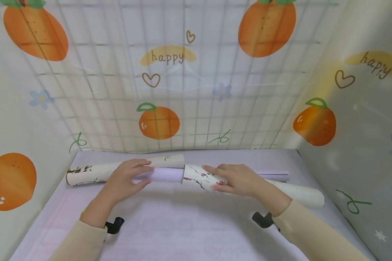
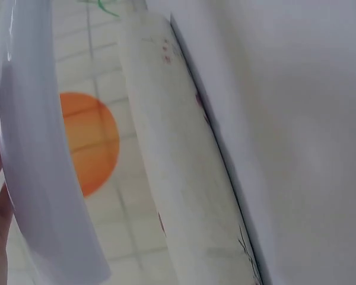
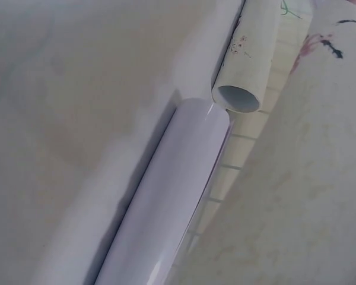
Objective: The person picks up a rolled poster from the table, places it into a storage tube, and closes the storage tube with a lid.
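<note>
My left hand (image 1: 127, 177) holds one end of a lilac roll (image 1: 166, 174), fingers behind and thumb in front. In the left wrist view the lilac roll (image 2: 41, 154) runs close by my fingers. My right hand (image 1: 236, 178) grips a white paper roll (image 1: 196, 177) with red blossom print and dark branches. The two held rolls meet end to end in the head view; I cannot tell whether one sits inside the other. In the right wrist view the blossom-print roll (image 3: 285, 208) fills the right side, with fingertips at the edge.
Behind my left hand lies another printed white roll (image 1: 85, 174), its hollow end (image 3: 237, 98) showing in the right wrist view. Beside that end lies a second lilac roll (image 3: 166, 190). The pale table (image 1: 170, 224) meets a grid backed by orange-print sheeting (image 1: 196, 90).
</note>
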The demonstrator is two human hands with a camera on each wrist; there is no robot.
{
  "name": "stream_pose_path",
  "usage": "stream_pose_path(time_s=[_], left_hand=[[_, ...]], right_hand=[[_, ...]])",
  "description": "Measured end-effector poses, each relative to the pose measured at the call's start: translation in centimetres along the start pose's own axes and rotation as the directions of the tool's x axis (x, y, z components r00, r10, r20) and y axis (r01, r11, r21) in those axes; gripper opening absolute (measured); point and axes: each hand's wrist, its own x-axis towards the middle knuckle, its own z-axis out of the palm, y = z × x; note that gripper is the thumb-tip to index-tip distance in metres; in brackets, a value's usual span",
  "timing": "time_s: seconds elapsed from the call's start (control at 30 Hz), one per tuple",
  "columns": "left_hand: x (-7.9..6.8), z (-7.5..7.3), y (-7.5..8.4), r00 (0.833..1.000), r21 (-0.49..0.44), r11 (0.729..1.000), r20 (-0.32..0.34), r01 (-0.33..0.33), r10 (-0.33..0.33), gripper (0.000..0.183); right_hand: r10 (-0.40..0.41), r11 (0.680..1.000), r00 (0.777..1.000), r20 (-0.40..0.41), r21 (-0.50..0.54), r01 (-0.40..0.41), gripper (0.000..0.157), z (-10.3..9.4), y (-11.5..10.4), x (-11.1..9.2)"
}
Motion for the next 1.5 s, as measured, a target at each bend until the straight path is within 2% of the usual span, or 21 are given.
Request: stream_pose_path(time_s=[0.13, 0.3, 0.77, 1.07, 1.5], left_hand=[[-0.6, -0.4, -0.5, 0.998, 0.019, 0.999, 0.04, 0.039, -0.04, 0.04], [-0.8, -0.3, -0.9, 0.997, 0.003, 0.998, 0.048, 0.058, -0.058, 0.04], [-1.0, 0.3, -0.6, 0.984, -0.006, 0.99, 0.116, 0.138, -0.136, 0.039], [-0.5, 1.5, -0.1, 0.993, -0.013, 0.999, 0.104, 0.05, -0.049, 0.039], [0.8, 3.3, 1.0, 0.995, -0.025, 0.998, 0.074, -0.062, 0.064, 0.036]], right_hand=[[-0.002, 1.0, 1.0, -0.01, 0.008, 0.002, 0.068, 0.1, 0.0, -0.1], [-0.004, 1.0, 1.0, -0.012, 0.011, 0.004, 0.068, 0.3, 0.1, -0.2], [0.053, 0.995, 0.995, 0.079, 0.075, -0.059, 0.066, 0.4, 0.1, -0.2], [0.053, 0.995, 0.994, 0.094, 0.078, -0.061, 0.066, 0.5, -0.3, 0.1], [0.036, 0.997, 0.996, 0.083, 0.069, -0.041, 0.066, 0.5, -0.5, 0.4]])
